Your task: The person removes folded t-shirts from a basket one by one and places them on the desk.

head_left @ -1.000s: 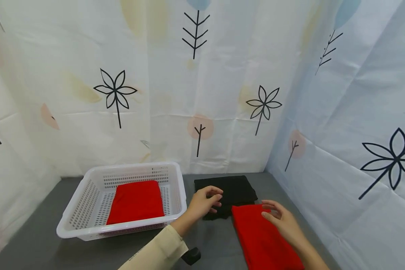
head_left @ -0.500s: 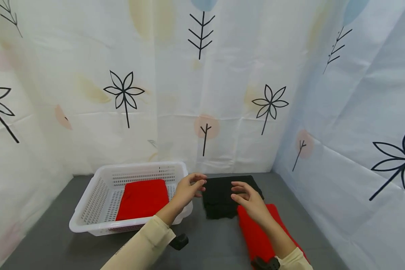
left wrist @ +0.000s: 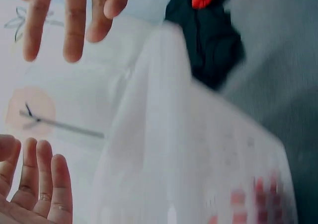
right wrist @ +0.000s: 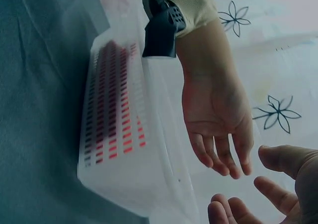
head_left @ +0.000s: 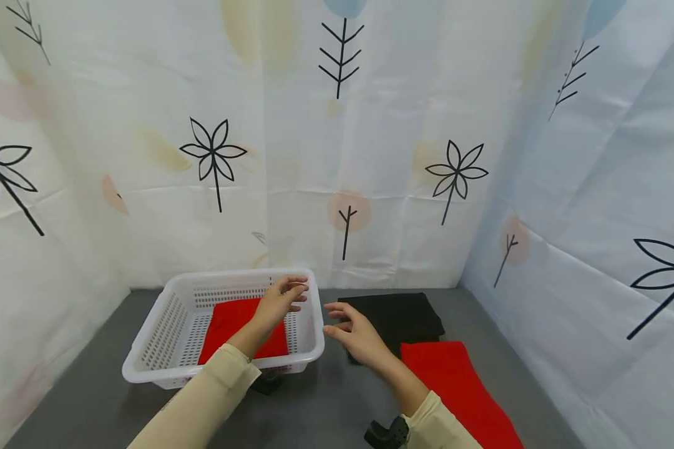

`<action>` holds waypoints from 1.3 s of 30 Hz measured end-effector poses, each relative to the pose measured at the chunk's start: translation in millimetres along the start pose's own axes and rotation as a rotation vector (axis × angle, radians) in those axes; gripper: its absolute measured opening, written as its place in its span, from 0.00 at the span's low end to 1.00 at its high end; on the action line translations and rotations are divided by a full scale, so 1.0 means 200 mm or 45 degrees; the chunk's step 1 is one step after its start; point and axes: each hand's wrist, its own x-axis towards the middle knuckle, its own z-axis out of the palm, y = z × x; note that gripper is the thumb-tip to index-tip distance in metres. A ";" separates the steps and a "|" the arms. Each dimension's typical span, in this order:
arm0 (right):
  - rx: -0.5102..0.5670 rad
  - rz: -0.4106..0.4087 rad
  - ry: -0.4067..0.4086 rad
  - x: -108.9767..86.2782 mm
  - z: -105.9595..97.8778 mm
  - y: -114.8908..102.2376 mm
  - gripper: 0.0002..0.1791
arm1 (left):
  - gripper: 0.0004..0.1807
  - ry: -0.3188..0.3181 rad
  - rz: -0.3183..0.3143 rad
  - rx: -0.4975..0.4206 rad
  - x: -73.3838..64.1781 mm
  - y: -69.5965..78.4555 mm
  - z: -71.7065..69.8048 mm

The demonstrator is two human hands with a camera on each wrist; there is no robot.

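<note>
1. Two sets of fingers are loosely bent; nothing is gripped by the left hand (head_left: 278,300) or right hand (head_left: 356,333).
2. The basket (head_left: 165,330), lower left of the frame, is overlapped by the left hand, the nearer; its long axis is laid crosswise.
3. One red cloth (head_left: 227,324) is contained in it, below-left of the left fingers.

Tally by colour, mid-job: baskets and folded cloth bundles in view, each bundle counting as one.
White: 1, the rectangular perforated plastic basket
Red: 2, one folded cloth bundle inside the basket, one red folded bundle on the grey table
Black: 1, the dark folded cloth bundle
Total: 4
</note>
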 end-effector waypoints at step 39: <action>0.386 0.708 -0.261 0.41 0.45 0.01 0.33 | 0.29 0.009 -0.372 0.246 0.06 -0.27 -0.74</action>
